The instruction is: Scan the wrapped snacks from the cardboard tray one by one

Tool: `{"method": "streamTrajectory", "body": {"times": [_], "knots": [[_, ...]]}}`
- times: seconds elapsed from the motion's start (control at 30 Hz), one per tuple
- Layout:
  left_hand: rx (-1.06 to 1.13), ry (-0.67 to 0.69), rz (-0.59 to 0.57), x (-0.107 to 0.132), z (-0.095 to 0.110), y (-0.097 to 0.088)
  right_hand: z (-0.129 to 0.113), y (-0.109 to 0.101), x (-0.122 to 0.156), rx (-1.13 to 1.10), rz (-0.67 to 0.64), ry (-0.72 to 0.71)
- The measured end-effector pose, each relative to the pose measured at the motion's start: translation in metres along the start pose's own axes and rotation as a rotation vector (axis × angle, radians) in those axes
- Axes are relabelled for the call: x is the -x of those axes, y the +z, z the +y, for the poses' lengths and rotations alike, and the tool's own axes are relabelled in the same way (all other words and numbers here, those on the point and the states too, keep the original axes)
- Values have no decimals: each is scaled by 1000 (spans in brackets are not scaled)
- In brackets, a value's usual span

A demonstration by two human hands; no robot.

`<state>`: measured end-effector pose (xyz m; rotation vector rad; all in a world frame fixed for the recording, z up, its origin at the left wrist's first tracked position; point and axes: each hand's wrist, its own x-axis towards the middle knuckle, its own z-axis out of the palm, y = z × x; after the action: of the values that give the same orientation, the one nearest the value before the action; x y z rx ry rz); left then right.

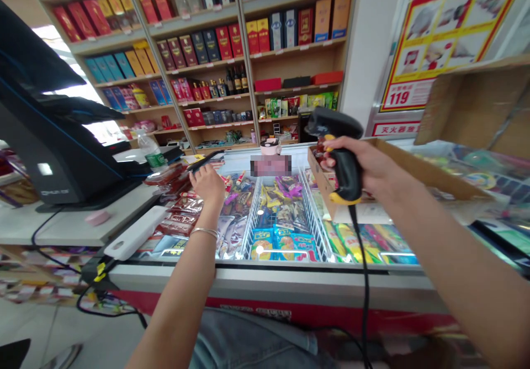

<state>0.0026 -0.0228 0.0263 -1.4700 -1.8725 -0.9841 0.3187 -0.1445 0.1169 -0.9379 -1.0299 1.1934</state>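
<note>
My right hand point(350, 162) grips a black handheld barcode scanner point(340, 153) with yellow trim, its cord hanging down past the freezer front. Its head points left, just above a cardboard tray point(321, 178) holding small red packets. My left hand point(207, 184) is raised over the freezer's left side and holds a thin black object, probably a smartphone point(202, 162). Beneath that hand lie red snack packets point(178, 217). Ice cream packs point(275, 220) fill the wire baskets of the chest freezer point(269, 272) in front of me.
A black checkout terminal point(53, 137) and a water bottle point(151, 153) stand on the left counter point(74, 228), with cables below. A pink mug point(271, 147) sits beyond the freezer. Wooden shelves point(248, 54) of boxed liquor fill the back wall.
</note>
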Motion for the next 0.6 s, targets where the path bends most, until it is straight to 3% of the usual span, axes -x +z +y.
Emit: {"method": "streamTrajectory", "body": {"times": [0.1,0.2,0.33,0.43,0.53,0.6], "knots": [[153,121,3,-1,23,-8,-29,-65,-3,89,165,78],[379,283,-40,1,66,-15,-38,-133,-5,281,434,90],[690,634,-309,12,149,-25,-32,-200,1,289,597,147],[702,815,-524,25,213,-25,-24,-224,7,246,604,200],[496,811,-675,35,262,-15,-18,-229,10,224,575,210],[379,786,-760,39,284,-7,-16,-228,12,217,578,195]]}}
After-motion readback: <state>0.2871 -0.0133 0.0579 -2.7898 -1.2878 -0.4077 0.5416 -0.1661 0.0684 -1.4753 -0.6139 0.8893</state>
